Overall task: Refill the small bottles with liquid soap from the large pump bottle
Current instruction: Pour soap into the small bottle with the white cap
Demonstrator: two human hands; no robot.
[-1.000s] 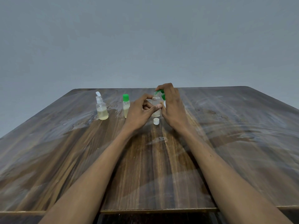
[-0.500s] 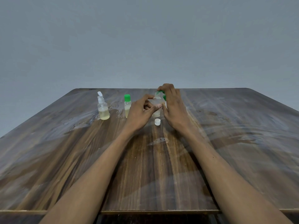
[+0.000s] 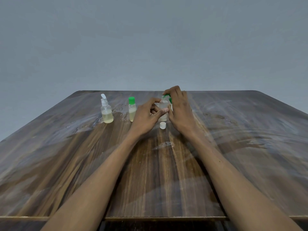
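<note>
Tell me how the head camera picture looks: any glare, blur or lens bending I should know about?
Head view: soft, even light; pale streaky sheen across the dark wooden table; wide-angle lens splays the table's edges and stretches the forearms; near table edge smeared, while the clear pump bottle of yellowish soap, green-capped small bottle and small white cap stay fairly sharp; the left hand and right hand partly hide the clear small bottle.

two bare forearms (image 3: 93,182) (no sleeves, rings or watch) reach forward.

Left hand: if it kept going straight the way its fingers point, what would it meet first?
The left hand already grips the small clear plastic bottle; just beyond lies the right hand. Depth is uncertain.
</note>
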